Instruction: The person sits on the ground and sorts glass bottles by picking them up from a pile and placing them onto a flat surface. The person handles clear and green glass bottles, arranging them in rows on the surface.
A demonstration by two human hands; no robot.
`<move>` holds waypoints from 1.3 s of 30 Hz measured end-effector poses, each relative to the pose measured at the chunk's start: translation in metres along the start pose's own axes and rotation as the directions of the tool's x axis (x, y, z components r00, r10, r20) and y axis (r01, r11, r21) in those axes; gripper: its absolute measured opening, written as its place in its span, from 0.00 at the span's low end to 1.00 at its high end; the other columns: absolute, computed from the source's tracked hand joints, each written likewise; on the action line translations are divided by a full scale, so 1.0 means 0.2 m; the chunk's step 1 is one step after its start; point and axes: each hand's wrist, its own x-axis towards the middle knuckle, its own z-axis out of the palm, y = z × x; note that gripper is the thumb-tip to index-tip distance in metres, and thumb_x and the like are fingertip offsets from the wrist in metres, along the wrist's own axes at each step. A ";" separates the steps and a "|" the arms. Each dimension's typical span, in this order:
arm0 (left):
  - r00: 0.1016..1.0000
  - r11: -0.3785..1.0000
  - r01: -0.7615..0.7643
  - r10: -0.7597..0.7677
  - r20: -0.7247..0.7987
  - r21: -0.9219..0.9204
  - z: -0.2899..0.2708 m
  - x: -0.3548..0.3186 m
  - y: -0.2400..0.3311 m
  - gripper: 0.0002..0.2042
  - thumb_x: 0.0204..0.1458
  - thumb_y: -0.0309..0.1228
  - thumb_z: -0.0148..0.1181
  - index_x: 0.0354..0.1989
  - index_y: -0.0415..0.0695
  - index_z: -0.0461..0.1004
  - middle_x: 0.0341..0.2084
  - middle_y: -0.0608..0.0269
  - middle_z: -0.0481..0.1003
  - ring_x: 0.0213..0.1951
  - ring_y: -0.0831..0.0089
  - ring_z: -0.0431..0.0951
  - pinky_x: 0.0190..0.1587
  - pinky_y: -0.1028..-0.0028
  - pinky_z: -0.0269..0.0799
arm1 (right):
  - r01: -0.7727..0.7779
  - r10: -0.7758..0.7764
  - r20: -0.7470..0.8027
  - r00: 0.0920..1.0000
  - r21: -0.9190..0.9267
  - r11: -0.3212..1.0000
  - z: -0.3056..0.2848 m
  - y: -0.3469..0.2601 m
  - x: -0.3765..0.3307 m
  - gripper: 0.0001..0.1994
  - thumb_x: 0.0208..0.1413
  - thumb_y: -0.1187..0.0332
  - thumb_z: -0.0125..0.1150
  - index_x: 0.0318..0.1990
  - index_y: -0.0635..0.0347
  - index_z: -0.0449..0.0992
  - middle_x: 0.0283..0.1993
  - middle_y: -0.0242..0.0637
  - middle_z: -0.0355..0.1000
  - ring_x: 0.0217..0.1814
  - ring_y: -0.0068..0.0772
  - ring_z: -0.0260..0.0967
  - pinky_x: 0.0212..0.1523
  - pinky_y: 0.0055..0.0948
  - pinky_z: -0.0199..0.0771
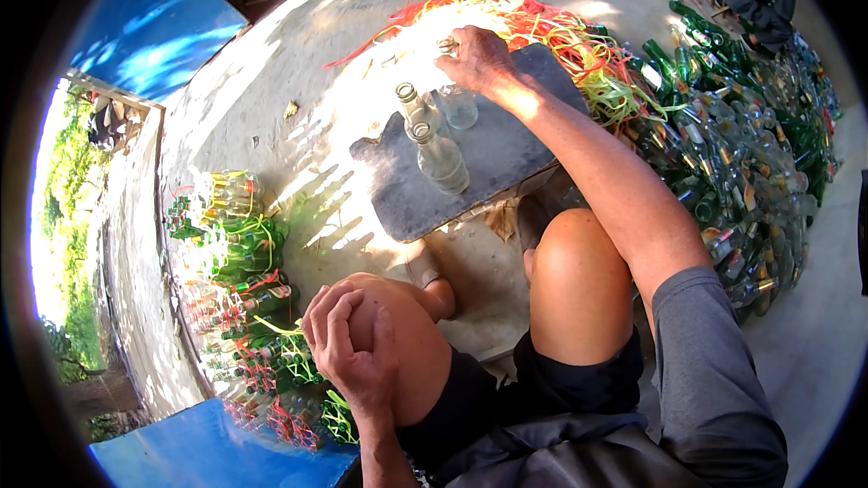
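My right hand (pixel 479 59) reaches out over a low dark table (pixel 515 136), its fingers closed around the neck of a clear glass bottle (pixel 460 108). Two more clear bottles stand upright on the tabletop, nearer to me: a front bottle (pixel 441 164) and, just behind it, a second bottle (pixel 414 107). Strong sunlight washes out the far side of the held bottle. My left hand (pixel 351 343) lies over my left knee with its fingers stretched out and holds nothing.
A tangle of red and yellow-green plastic strips (pixel 551 41) lies beyond the table. To the right spreads a large heap of loose glass bottles (pixel 732 154). Bundles of bottles tied with strips (pixel 244 253) line the left side, near blue panels (pixel 154 27).
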 end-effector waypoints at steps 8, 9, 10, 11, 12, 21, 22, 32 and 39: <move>1.000 1.000 0.007 -0.007 0.001 -0.003 0.00 0.01 0.01 0.14 0.47 0.26 0.70 0.43 0.39 0.80 0.48 0.54 0.81 0.58 0.47 0.75 0.65 0.53 0.68 | 0.034 -0.034 -0.016 0.999 0.041 0.999 0.04 0.01 0.03 0.19 0.48 0.55 0.67 0.35 0.66 0.81 0.34 0.53 0.81 0.40 0.55 0.81 0.45 0.48 0.80; 1.000 1.000 0.008 -0.008 0.000 -0.004 0.00 0.01 0.01 0.14 0.47 0.26 0.70 0.43 0.39 0.80 0.48 0.54 0.81 0.57 0.47 0.75 0.65 0.53 0.68 | 0.025 -0.025 0.006 1.000 0.016 1.000 0.03 0.01 0.03 0.20 0.49 0.55 0.68 0.38 0.65 0.82 0.35 0.52 0.82 0.40 0.54 0.81 0.45 0.47 0.80; 1.000 1.000 0.009 -0.009 -0.001 -0.005 0.00 0.01 0.01 0.14 0.47 0.26 0.70 0.43 0.39 0.80 0.48 0.54 0.81 0.57 0.47 0.76 0.65 0.53 0.68 | 0.015 -0.015 0.027 1.000 -0.008 1.000 0.03 0.01 0.04 0.20 0.50 0.55 0.68 0.42 0.64 0.84 0.35 0.51 0.83 0.41 0.52 0.82 0.45 0.46 0.80; 1.000 1.000 0.008 -0.008 -0.003 -0.003 0.00 0.01 0.01 0.14 0.46 0.26 0.70 0.43 0.39 0.80 0.48 0.54 0.81 0.57 0.47 0.76 0.65 0.53 0.68 | 0.015 -0.015 0.028 0.999 -0.006 1.000 0.03 0.00 0.04 0.20 0.50 0.55 0.68 0.42 0.64 0.84 0.35 0.51 0.82 0.41 0.52 0.82 0.45 0.46 0.80; 1.000 1.000 0.007 -0.007 -0.005 -0.001 0.00 0.01 0.01 0.14 0.46 0.26 0.70 0.43 0.39 0.80 0.48 0.54 0.81 0.57 0.47 0.76 0.65 0.53 0.68 | 0.015 -0.014 0.029 0.999 -0.004 1.000 0.03 -0.01 0.04 0.20 0.50 0.55 0.68 0.41 0.65 0.84 0.35 0.51 0.82 0.40 0.53 0.82 0.45 0.46 0.80; 1.000 1.000 -0.003 0.003 -0.006 -0.020 0.01 0.01 0.00 0.14 0.46 0.26 0.70 0.43 0.39 0.80 0.48 0.54 0.81 0.57 0.46 0.76 0.65 0.52 0.68 | 0.022 -0.022 0.019 1.000 -0.017 1.000 0.02 -0.02 0.04 0.21 0.51 0.54 0.67 0.42 0.66 0.84 0.35 0.52 0.82 0.41 0.54 0.82 0.46 0.47 0.80; 1.000 1.000 -0.004 0.004 -0.006 -0.023 0.01 0.01 0.00 0.15 0.46 0.25 0.70 0.43 0.39 0.80 0.48 0.54 0.81 0.57 0.47 0.76 0.65 0.52 0.68 | 0.017 -0.016 0.025 1.000 -0.018 1.000 0.02 -0.02 0.04 0.22 0.51 0.54 0.67 0.42 0.66 0.83 0.36 0.53 0.82 0.42 0.54 0.82 0.46 0.47 0.80; 1.000 1.000 0.005 -0.005 0.005 -0.019 0.00 0.01 0.01 0.15 0.46 0.25 0.70 0.44 0.40 0.80 0.48 0.54 0.81 0.58 0.47 0.76 0.65 0.52 0.68 | 0.025 -0.025 0.020 0.999 -0.033 0.999 0.01 -0.04 0.03 0.22 0.52 0.53 0.68 0.41 0.68 0.82 0.36 0.55 0.82 0.42 0.56 0.82 0.46 0.48 0.80; 1.000 1.000 0.012 -0.011 0.012 -0.015 0.00 0.01 0.01 0.14 0.46 0.25 0.70 0.44 0.40 0.80 0.48 0.54 0.81 0.58 0.47 0.75 0.65 0.52 0.67 | 0.053 -0.053 -0.008 0.999 -0.041 0.998 0.01 -0.06 0.01 0.22 0.52 0.53 0.68 0.36 0.69 0.80 0.34 0.54 0.80 0.40 0.57 0.80 0.43 0.50 0.78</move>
